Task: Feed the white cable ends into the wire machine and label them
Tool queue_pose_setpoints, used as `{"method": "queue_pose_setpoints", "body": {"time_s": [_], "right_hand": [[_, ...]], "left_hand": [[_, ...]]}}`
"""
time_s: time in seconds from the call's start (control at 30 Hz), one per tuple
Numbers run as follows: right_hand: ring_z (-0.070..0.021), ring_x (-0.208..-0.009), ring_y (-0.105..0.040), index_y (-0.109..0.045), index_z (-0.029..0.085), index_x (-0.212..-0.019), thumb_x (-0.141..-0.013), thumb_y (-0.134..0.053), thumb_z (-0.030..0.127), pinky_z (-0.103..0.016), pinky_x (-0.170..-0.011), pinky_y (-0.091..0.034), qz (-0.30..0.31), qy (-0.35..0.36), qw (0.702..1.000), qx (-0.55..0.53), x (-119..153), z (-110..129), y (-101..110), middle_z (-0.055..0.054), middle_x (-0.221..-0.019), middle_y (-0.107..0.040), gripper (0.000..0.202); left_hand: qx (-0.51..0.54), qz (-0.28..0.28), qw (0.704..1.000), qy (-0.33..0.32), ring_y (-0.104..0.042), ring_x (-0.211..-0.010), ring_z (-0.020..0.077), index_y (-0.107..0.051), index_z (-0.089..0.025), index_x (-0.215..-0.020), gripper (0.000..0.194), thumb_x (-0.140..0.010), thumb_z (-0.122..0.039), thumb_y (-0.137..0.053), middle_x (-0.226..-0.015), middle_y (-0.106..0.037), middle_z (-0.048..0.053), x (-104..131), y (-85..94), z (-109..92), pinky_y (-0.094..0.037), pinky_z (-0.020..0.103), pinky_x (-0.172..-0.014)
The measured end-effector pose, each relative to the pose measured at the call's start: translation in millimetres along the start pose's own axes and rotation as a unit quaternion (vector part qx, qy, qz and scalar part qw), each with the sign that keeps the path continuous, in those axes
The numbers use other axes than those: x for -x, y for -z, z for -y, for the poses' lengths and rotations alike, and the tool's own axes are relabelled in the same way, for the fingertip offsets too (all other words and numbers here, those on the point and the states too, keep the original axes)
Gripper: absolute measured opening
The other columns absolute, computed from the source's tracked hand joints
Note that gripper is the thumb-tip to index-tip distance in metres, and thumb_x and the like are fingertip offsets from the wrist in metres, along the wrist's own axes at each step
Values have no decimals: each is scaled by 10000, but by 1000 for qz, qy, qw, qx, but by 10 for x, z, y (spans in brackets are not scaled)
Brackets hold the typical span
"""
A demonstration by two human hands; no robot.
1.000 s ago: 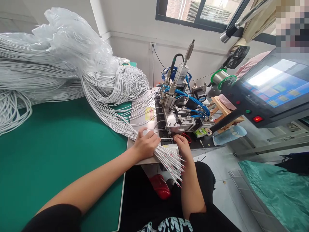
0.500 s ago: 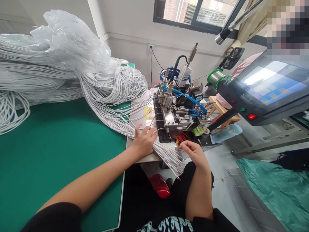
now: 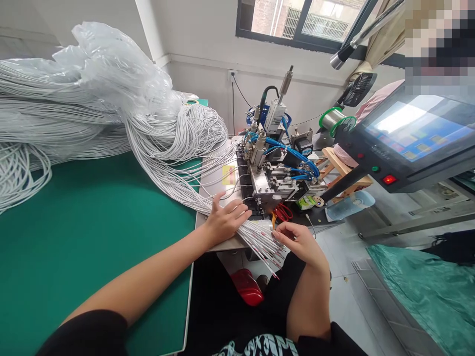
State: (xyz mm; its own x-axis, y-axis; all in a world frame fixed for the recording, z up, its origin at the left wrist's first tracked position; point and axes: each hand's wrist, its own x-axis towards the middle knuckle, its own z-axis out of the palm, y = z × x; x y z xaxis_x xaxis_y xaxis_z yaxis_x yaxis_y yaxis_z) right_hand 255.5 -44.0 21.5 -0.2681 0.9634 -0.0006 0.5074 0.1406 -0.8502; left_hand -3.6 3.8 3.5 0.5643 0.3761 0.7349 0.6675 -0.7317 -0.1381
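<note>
White thin cables (image 3: 257, 242), beyond the black shirt (image 3: 256, 344) with cropped pale lettering (image 3: 270, 342), are held under the half-curled left hand (image 3: 224, 223); the right hand (image 3: 302, 243) nearly pinches at their ends, its hold unclear. Yellow rectangular label (image 3: 228, 175) and bluish flat screen (image 3: 419, 128) are unreadable.

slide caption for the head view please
Left hand over bundled white cables, right hand near their tips, beside a machine.

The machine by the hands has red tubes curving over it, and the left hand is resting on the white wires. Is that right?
Not quite: the tubes curving over the machine are blue, not red, as the head view shows. The left hand is indeed resting on the white wires.
</note>
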Motion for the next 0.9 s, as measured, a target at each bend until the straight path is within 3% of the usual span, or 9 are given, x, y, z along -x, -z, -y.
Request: {"method": "queue_pose_setpoints", "body": {"time_s": [0.1, 0.3, 0.57, 0.9], "right_hand": [[-121, -538, -450, -640, 189, -720, -842, -635, 424, -239, -489, -358, 0, 13, 1000, -7, 16, 8, 11, -5, -642, -573, 264], [-143, -580, -514, -674, 180, -738, -861, -611, 422, -247, -517, -396, 61, 27, 997, -25, 11, 10, 16, -26, -655, -612, 279], [-133, -564, -499, -679, 188, -756, -803, -677, 438, -254, -525, -400, -116, -14, 988, -104, -158, -97, -68, -11, -645, -602, 255], [-126, -596, -508, -670, 189, -729, -741, -749, 417, -242, -548, -418, -126, -17, 959, -253, -358, -257, -162, -10, -658, -583, 242]], "left_hand": [[6, -11, 1000, -6, -617, -917, 150, -673, -273, -1018, 266, -881, -105, -519, -861, -719, -34, -9, 9, -6, -121, 514, -1135], [21, -20, 1000, -11, -625, -865, 134, -667, -268, -987, 219, -896, -119, -536, -749, -704, -60, 6, 0, 6, -127, 511, -1132], [36, -9, 999, 19, -626, -850, 141, -660, -262, -930, 138, -894, -198, -543, -724, -692, -53, 31, 2, 18, -135, 520, -1123], [36, 20, 998, -44, -604, -902, 134, -606, -235, -900, 185, -880, -105, -475, -763, -686, -38, 39, -31, 43, -178, 451, -1122]]}}
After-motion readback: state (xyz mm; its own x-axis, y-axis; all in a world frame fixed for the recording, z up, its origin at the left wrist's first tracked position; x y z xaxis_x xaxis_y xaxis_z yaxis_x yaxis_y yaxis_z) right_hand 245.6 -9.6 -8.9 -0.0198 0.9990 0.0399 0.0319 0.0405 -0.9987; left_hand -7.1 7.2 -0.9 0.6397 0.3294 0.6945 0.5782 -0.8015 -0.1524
